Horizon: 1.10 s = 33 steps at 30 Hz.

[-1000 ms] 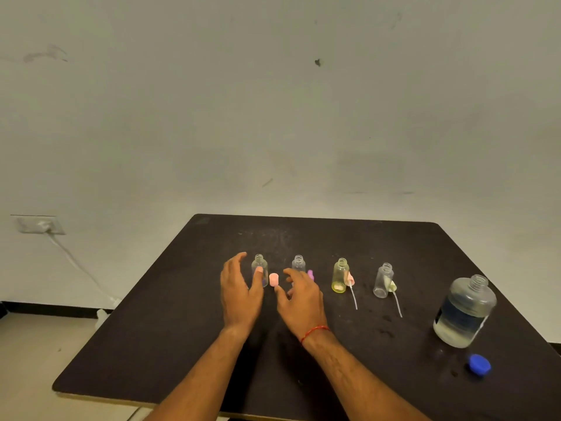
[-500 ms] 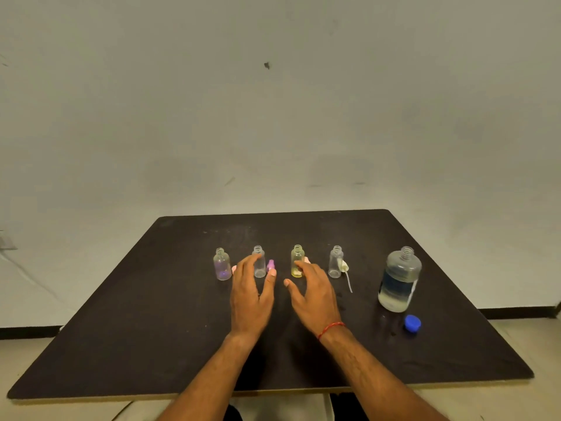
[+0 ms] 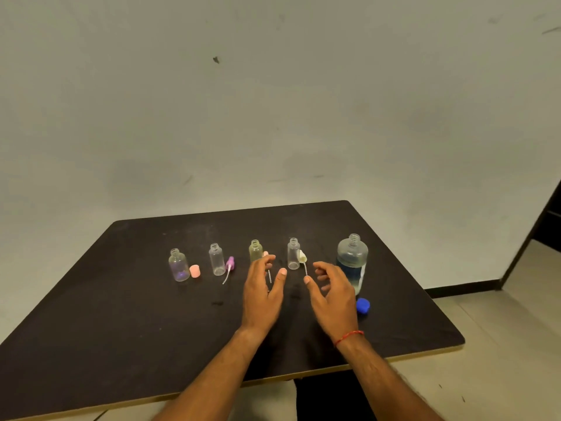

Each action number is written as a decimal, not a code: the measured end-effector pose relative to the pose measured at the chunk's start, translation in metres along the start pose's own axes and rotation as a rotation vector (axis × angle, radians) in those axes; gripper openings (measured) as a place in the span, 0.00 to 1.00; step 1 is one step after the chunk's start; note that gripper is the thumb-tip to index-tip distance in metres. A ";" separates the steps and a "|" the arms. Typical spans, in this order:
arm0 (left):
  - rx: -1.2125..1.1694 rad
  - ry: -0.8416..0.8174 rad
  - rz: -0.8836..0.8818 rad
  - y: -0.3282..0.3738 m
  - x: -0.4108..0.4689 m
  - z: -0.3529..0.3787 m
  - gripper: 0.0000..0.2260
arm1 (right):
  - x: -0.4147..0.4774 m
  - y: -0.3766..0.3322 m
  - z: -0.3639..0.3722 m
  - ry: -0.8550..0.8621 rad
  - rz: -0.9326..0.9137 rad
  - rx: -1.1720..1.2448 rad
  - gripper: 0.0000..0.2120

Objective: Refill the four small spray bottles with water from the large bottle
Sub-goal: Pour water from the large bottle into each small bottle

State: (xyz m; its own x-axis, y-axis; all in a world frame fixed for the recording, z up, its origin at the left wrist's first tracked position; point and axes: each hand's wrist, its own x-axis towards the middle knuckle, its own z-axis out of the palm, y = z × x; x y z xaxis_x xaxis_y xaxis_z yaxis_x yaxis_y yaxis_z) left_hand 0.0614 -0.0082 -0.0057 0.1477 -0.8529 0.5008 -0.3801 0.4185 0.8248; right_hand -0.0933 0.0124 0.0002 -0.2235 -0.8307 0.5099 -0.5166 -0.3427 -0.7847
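Well, both hands hover open and empty over the worktop (image 3: 121, 329), left hand (image 3: 262, 294) before the yellowish bottle (image 3: 255, 250), right hand (image 3: 332, 296) just beside the uncapped large bottle (image 3: 352, 259).

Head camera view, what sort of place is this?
Probably a bare indoor room set up for a tabletop task: a plain scuffed wall, a dark table, and tiled floor.

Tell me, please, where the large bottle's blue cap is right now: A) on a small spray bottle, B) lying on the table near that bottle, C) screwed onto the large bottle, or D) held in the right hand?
B: the blue cap lies on the table beside the open-necked large bottle.
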 end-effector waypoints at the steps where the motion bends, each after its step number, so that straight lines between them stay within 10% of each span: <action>1: 0.001 -0.010 -0.006 0.001 0.000 0.006 0.12 | 0.000 0.003 -0.005 0.022 0.017 0.005 0.13; 14: 0.028 -0.041 -0.235 -0.005 0.028 0.067 0.30 | 0.014 0.033 -0.042 0.355 0.153 -0.031 0.24; 21: 0.139 -0.047 -0.326 -0.011 0.057 0.082 0.34 | 0.031 0.047 -0.043 0.234 0.241 -0.111 0.40; 33: 0.208 -0.086 -0.347 -0.022 0.072 0.089 0.12 | 0.045 0.054 -0.042 0.050 0.244 -0.084 0.36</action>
State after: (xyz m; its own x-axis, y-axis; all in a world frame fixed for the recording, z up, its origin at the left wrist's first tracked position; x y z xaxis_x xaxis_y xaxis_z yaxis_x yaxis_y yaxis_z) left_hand -0.0011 -0.1062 -0.0109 0.2265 -0.9588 0.1715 -0.4991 0.0369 0.8658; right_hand -0.1662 -0.0247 -0.0045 -0.3893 -0.8610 0.3273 -0.5084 -0.0955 -0.8558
